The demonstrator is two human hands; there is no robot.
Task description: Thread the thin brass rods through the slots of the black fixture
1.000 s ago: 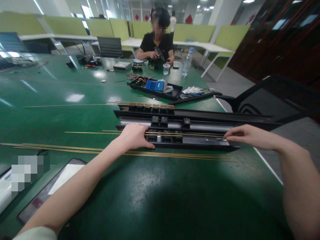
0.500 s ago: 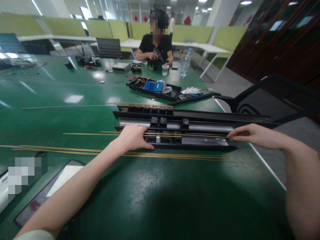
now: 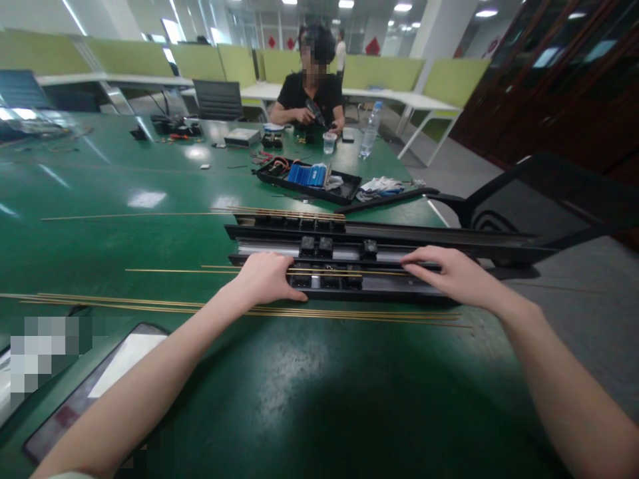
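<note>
Long black rails (image 3: 389, 297) lie side by side on the green table, with small black blocks (image 3: 369, 249) seated in them. My left hand (image 3: 267, 276) grips the left end of the nearest rail, thumb on its front edge and fingers over the back edge. My right hand (image 3: 439, 269) pinches a thin brass rod (image 3: 382, 273) above the same rail; the rod runs left over the blocks. Several more brass rods (image 3: 359, 314) lie on the table in front of the rail. Others (image 3: 150, 215) rest across the farthest rail.
Behind the rails are a black tray (image 3: 344, 193) with a blue item, white gloves (image 3: 382, 186), a plastic cup (image 3: 329, 143) and a bottle (image 3: 370, 130). A person (image 3: 312, 93) sits opposite with a tool. A phone-like device (image 3: 74, 406) lies front left; a chair (image 3: 539, 199) stands right.
My right hand has moved left along the nearest rail, still pinching a rod; a rod end now shows to the right of it. My left hand has stayed in place.
</note>
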